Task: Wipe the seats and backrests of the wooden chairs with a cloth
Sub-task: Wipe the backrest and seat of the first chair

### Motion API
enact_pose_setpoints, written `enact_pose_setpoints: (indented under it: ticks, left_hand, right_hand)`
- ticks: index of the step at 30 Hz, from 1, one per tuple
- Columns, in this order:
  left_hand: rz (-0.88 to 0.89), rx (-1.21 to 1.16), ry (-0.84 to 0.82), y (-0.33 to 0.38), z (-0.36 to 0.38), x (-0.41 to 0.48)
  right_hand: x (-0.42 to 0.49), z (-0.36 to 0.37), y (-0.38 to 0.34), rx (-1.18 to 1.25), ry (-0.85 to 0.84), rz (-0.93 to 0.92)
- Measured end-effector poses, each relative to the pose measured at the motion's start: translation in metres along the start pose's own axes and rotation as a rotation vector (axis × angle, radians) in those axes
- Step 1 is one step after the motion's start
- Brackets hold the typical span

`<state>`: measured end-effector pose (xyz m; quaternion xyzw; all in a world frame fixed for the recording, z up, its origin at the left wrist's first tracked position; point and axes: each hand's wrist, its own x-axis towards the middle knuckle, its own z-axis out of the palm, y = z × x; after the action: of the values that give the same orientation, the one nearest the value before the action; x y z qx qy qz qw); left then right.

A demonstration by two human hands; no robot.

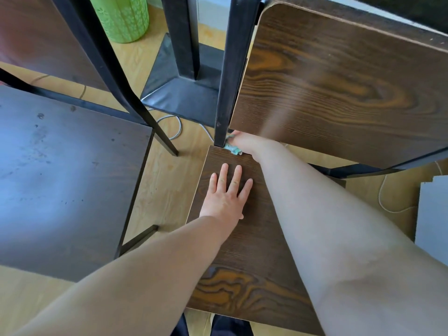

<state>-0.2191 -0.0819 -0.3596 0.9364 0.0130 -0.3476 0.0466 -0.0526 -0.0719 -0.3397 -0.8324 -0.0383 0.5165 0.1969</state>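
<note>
The cloth [233, 149], a teal scrap, is sitting bunched up at the far corner of the wooden seat [244, 251], around 12 o'clock from the middle of the view, right against the foot of the black post [232, 69]. Your right hand [244, 141] is grasping it and pressing it down onto that corner, with only a crumpled edge poking out on the post side. Your arm is stretching in from 5 o'clock and crossing the seat to get there.

Your left hand [225, 197] is lying released and flat on the seat just short of the cloth, at 6 o'clock from it, palm down and fingers spread, pointing toward the post.

The backrest [339, 88] of this chair is filling the view from 1 to 3 o'clock, its strongly grained brown panel hanging over the back of the seat beside the post.

Out at 9 o'clock, a second chair is showing you its darker seat [68, 178], marked with specks and smudges, and its black frame leg is slanting down toward the floor [164, 190]. Between the two chairs, pale wood flooring is showing.

At 12 o'clock, a black table base [179, 93] is standing on the floor, with a white cable [174, 124] looping in front of it. A green patterned cylinder [121, 18] is standing at 11 o'clock. Over at 3 to 4 o'clock, a pale grey panel [431, 214] is lying by the edge, with a thin cord [383, 197] curling beside it.
</note>
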Motion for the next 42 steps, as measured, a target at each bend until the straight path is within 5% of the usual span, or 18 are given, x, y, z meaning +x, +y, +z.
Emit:
enact_pose_setpoints:
  ticks: [7, 15, 32, 42]
  left_hand:
    - [-0.012, 0.01, -0.001, 0.002, -0.001, 0.0]
    - [-0.015, 0.048, -0.026, -0.001, -0.004, -0.001]
    - [-0.045, 0.005, -0.032, -0.017, -0.017, -0.049]
    - [-0.044, -0.003, 0.041, -0.024, -0.058, -0.109]
  right_hand:
    - [0.048, 0.003, 0.061, 0.503, 0.02, 0.012]
    - [-0.044, -0.009, 0.067, 1.044, -0.015, -0.147]
    - [-0.173, -0.02, 0.143, 1.187, 0.135, -0.22]
    - [-0.29, -0.073, 0.168, 1.163, 0.66, -0.204]
